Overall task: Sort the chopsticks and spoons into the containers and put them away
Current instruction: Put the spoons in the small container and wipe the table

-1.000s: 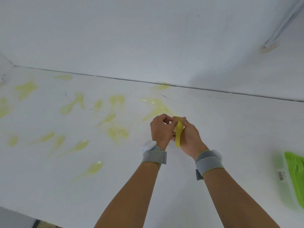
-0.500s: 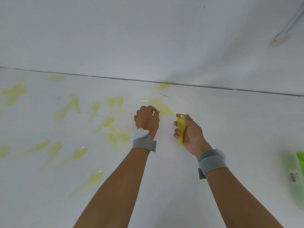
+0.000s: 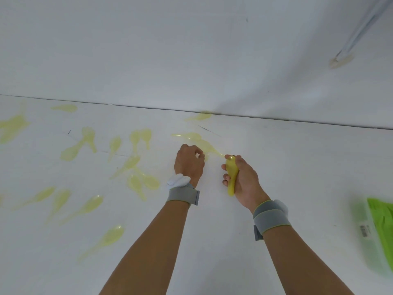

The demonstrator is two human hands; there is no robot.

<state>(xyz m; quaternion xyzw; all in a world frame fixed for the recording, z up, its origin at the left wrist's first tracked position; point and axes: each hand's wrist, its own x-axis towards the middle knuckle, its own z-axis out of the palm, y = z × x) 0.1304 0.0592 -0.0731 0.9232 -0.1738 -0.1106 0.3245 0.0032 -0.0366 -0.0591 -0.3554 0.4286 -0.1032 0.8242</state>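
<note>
Spoons, pale translucent yellow-green plastic with rounded bowls and tapering handles, lie scattered flat over the white table. We see most of them to the left of the left hand, and two overlapping ones just beyond it. The left hand's fingers are curled down at the near one of that pair; we cannot tell whether they pinch it. To the right of the left hand, the right hand grips a stack of yellow spoons, fingers curled round it, bowl end up and handle end poking out below the palm. Far right of the left hand, a green container sits at the table's edge of view.
</note>
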